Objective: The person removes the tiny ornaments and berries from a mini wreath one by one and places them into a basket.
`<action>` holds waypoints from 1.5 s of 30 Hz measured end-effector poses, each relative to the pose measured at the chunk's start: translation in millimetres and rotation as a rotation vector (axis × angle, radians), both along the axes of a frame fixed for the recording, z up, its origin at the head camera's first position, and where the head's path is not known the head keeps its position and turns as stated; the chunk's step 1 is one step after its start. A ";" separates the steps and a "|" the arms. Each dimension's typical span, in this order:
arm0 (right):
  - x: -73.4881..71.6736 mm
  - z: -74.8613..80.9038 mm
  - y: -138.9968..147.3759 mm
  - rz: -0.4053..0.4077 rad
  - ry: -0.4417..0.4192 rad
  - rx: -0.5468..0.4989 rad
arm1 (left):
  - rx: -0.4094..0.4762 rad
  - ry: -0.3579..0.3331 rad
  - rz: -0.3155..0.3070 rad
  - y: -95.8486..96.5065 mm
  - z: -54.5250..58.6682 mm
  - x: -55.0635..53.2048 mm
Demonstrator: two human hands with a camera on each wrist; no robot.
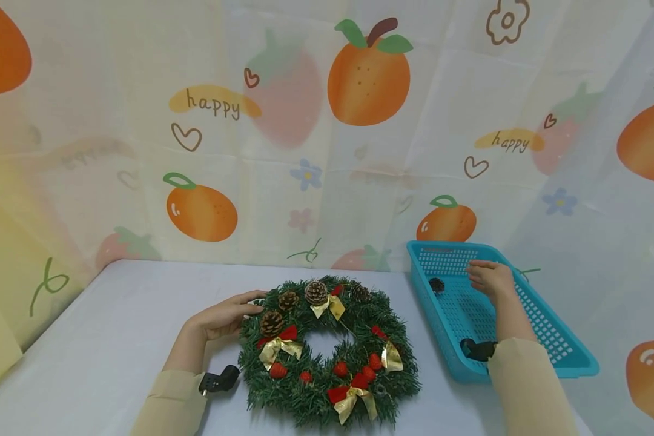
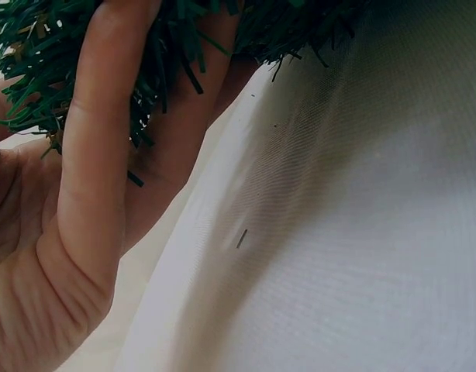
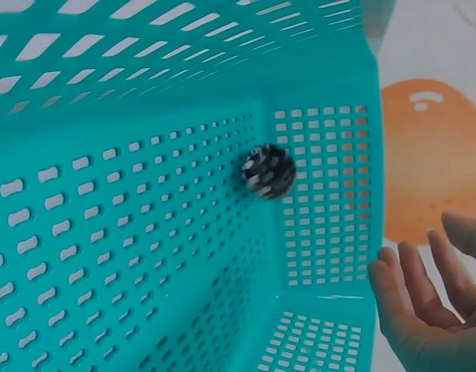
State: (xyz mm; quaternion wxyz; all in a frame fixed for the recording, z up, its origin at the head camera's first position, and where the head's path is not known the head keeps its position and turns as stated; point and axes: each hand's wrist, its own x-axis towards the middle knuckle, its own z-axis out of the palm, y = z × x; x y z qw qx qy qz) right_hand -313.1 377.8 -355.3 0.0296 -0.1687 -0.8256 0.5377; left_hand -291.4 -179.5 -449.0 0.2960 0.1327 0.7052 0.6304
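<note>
A green Christmas wreath [image 1: 256,387] with pine cones, red berries and red-and-gold bows lies on the white table. My left hand [image 1: 226,316] grips its upper left edge. In the left wrist view, green needles [image 2: 172,70] show between the fingers [image 2: 98,139]. My right hand [image 1: 492,280] is over the blue basket [image 1: 449,345], its fingers relaxed and holding nothing. A dark pine cone [image 3: 269,171] lies inside the basket, near one end wall. In the right wrist view, the hand's fingers [image 3: 424,291] are beside the basket rim, apart from the pine cone.
The white-covered table [image 1: 103,339] runs back to a fruit-printed curtain [image 1: 305,200]. At the table's right side, the basket stands lengthwise, a short gap from the wreath. A few dark needle bits [image 2: 242,238] lie on the white cloth.
</note>
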 end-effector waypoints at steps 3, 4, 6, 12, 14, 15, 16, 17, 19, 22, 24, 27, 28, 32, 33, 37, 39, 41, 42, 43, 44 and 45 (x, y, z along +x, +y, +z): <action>3.8 6.3 -5.0 0.001 0.000 0.004 | 0.009 -0.004 0.003 -0.3 -1.4 -0.1; 3.9 7.5 -5.4 -0.005 0.004 -0.002 | 0.011 -0.005 0.005 -0.4 -1.8 0.0; 3.7 9.2 -6.1 -0.011 0.015 -0.013 | 0.013 -0.006 0.008 -1.2 -2.5 0.5; 6.6 15.4 -11.3 0.013 0.059 0.003 | 0.005 0.008 0.003 -2.9 -3.6 1.5; 8.3 18.2 -13.5 0.026 0.076 0.008 | 0.007 0.011 0.001 -3.0 -3.9 0.9; 9.2 19.8 -14.5 0.037 0.085 0.010 | 0.008 0.009 0.002 -2.8 -3.9 0.7; 9.9 21.3 -15.4 0.046 0.095 0.008 | 0.008 0.005 0.004 -2.6 -3.8 0.5; 10.7 22.8 -16.3 0.057 0.106 0.005 | 0.010 0.003 0.004 -2.2 -3.6 0.3; 12.5 26.4 -17.5 0.082 0.131 -0.002 | 0.014 0.001 0.003 -1.2 -2.8 0.3; 17.9 35.1 -20.3 0.111 0.186 -0.059 | 0.012 -0.005 0.004 0.1 -1.4 0.9; 22.7 42.7 -21.9 0.123 0.229 -0.100 | 0.012 -0.005 0.003 0.5 -1.0 0.8; 29.6 54.4 -25.4 0.133 0.297 -0.186 | 0.009 -0.002 0.002 0.0 -1.3 0.4; 31.7 57.7 -27.0 0.137 0.316 -0.203 | 0.009 0.000 0.002 -0.3 -1.6 0.2; 40.1 67.0 -36.2 0.161 0.376 -0.241 | 0.012 -0.001 0.003 -2.1 -3.5 -1.6; 42.0 68.2 -39.0 0.168 0.387 -0.242 | 0.013 0.002 0.002 -2.6 -3.9 -2.0; 49.0 68.8 -50.9 0.198 0.406 -0.247 | 0.011 0.009 0.000 -3.4 -4.3 -2.7; 51.8 66.8 -56.4 0.214 0.406 -0.250 | 0.008 0.010 0.001 -3.1 -4.2 -2.5; 54.8 64.2 -61.6 0.228 0.400 -0.234 | 0.007 0.008 0.001 -2.7 -3.7 -2.1; 56.5 62.6 -64.1 0.236 0.396 -0.218 | 0.006 0.007 0.002 -2.5 -3.3 -1.8; 58.2 61.0 -66.8 0.241 0.390 -0.191 | 0.005 0.006 0.003 -2.3 -2.8 -1.5; 60.2 59.4 -69.6 0.248 0.386 -0.165 | 0.004 0.005 0.004 -2.0 -2.2 -1.2; 62.2 57.9 -72.6 0.253 0.381 -0.133 | 0.002 0.005 0.005 -1.8 -1.7 -1.1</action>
